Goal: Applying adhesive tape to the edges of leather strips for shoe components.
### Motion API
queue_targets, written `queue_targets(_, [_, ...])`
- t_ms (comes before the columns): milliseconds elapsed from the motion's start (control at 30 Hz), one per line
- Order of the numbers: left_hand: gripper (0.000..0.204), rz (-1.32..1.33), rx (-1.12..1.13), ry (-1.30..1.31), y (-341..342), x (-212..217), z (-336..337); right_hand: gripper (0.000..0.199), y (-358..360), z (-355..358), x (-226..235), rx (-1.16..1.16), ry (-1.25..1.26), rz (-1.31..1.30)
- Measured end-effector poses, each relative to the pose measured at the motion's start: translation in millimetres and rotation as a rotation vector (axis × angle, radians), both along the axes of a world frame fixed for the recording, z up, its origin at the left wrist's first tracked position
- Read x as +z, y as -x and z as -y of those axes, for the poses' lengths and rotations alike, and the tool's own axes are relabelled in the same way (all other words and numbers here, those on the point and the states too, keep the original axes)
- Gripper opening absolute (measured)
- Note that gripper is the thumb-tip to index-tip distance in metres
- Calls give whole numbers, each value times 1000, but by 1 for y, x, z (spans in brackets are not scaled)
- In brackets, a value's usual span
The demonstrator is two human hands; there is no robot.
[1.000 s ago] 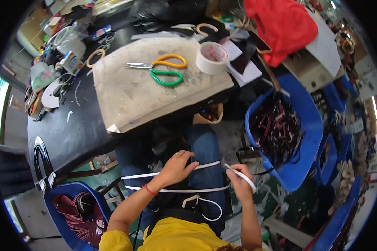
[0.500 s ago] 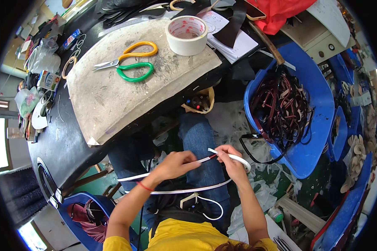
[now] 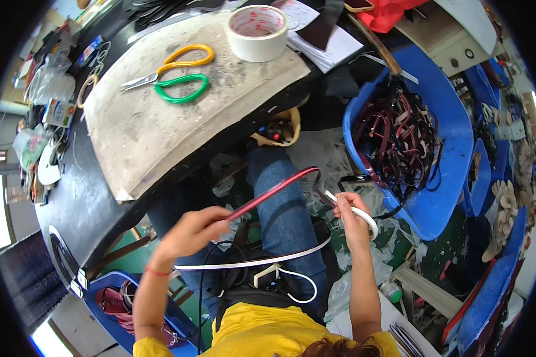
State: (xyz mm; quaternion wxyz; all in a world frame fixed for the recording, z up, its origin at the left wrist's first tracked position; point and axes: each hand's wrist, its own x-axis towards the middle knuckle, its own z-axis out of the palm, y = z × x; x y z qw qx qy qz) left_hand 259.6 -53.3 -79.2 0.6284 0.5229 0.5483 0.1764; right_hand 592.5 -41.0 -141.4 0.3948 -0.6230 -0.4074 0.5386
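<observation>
At lower centre, the left hand (image 3: 193,232) clamps fingers on a red strap (image 3: 265,197), the right hand (image 3: 352,221) on a white strip (image 3: 370,220); extending the strap seems the step, wanting steady grips next.

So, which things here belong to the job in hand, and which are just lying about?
In hand or close by:
- dark red strip, held by the left hand
- white strip, pinched in the right hand
- white band across the lap

Seemingly just lying about:
- scissors
- tape roll
- red cloth
</observation>
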Motion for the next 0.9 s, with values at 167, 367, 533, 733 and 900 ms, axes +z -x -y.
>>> queue_targets(167, [24,26,-90,1,-57,-51,-11,14,10,-8,10,122,-36,70])
queue_targets(367, [27,145,-128,151,-63,-61,-23,31,46,-16,10,593,-62,15])
queue_targets(533, [35,212,-142,251,-58,-68,-25,28,56,-30,4,710,-129,52])
queue_targets(733, [40,324,-59,373,-55,-68,-24,27,63,-32,9,763,-135,67])
queue_targets(900, [39,298,-58,380,-56,-66,-23,23,67,-29,10,793,-214,146])
